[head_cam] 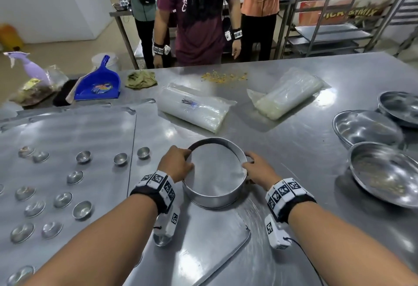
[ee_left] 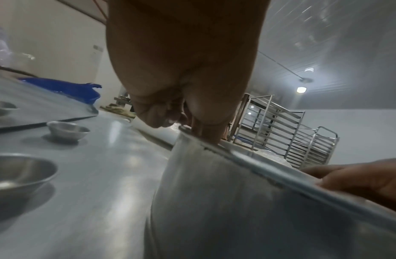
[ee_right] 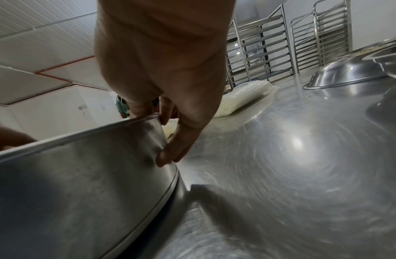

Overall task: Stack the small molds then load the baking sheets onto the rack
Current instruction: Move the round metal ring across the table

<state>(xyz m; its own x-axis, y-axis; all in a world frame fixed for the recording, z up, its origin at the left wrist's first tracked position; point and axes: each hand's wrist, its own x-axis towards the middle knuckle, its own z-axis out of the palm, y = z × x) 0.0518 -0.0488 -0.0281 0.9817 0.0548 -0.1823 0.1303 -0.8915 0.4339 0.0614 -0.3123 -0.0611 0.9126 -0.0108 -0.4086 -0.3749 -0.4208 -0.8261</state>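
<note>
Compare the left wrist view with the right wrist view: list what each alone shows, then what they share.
Only the left wrist view: small molds on the baking sheet, and the blue dustpan.
Only the right wrist view: large steel bowls and a plastic bag on the table.
Both: the round pan, gripped at its rim by the left hand and right hand, plus the racks.

The steel bench (head_cam: 282, 145) carries two baking sheets (head_cam: 67, 131); a blue dustpan (head_cam: 99, 84); two plastic packs (head_cam: 194, 107). Three bowls (head_cam: 384, 172) sit at its right.
</note>
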